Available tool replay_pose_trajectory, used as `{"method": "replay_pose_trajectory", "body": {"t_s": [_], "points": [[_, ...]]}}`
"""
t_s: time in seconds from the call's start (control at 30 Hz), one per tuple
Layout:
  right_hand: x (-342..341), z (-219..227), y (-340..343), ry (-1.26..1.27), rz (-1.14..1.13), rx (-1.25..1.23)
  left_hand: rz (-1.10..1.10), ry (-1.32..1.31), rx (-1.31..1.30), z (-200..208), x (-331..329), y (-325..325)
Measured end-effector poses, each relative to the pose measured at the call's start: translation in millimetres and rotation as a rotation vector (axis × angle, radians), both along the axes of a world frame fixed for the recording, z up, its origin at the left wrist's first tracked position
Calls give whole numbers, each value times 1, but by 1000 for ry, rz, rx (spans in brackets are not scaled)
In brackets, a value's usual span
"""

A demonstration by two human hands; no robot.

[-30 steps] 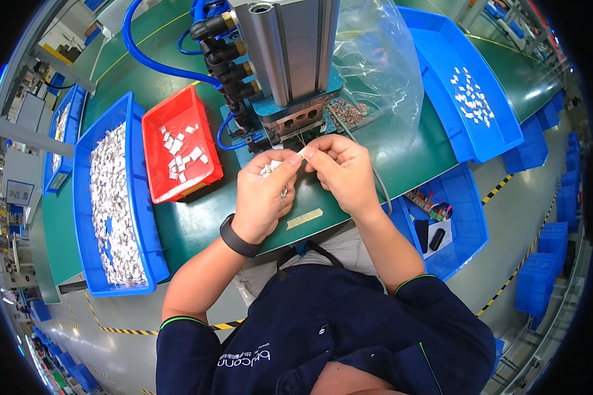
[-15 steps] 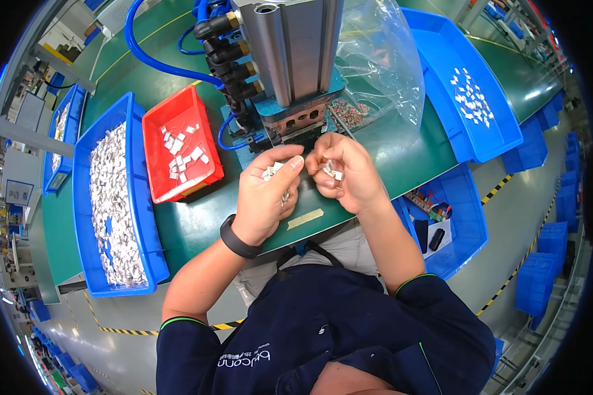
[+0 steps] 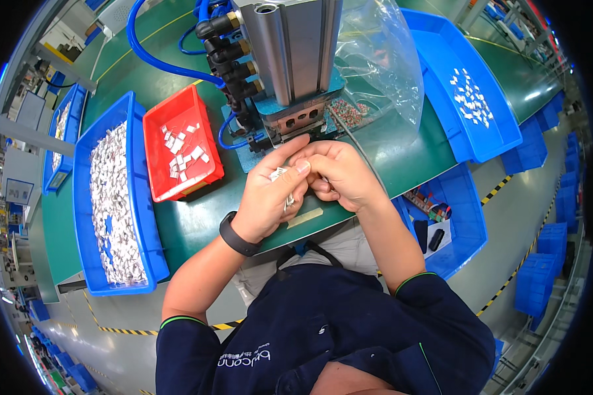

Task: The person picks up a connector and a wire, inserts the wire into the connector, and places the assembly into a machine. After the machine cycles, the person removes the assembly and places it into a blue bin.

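Note:
My left hand [image 3: 273,191] is closed around several small white plastic pieces [image 3: 279,174], part of which show between the thumb and the curled fingers. Against its thumb and fingertips, my right hand [image 3: 339,176] is closed in a pinch; whatever lies between its fingers is hidden. Both hands meet just in front of a bench press with a grey metal cylinder [image 3: 290,56]. The press's lower block [image 3: 303,120] sits right beyond my fingertips.
On the left stand a red tray [image 3: 211,168] with scattered white pieces and a blue bin [image 3: 153,257] heaped with them. A clear plastic bag [image 3: 389,72] of small reddish parts lies behind the press. Another blue bin [image 3: 435,39] holds white pieces at right. Blue air hoses [image 3: 135,39] loop left.
My right hand has moved left and its fingers now touch the left hand's. The white piece seen in its fingers before is now out of sight.

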State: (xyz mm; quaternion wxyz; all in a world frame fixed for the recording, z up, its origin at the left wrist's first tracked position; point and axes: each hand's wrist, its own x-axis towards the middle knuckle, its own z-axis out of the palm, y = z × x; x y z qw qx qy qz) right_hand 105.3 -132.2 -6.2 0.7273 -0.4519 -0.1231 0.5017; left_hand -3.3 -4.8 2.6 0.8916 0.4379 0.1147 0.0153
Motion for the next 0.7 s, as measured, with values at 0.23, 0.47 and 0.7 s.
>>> {"method": "replay_pose_trajectory", "body": {"t_s": [0.23,0.47,0.7], "points": [[4,-1,-13,-152,-169,-115,221,59,110,1,-4,7],[-6,4,-12,-963,64,-401,287,-25,127,16,-10,22],[-14,10,-2,-1441,381,-432,366,12,98,24,-47,38]]}}
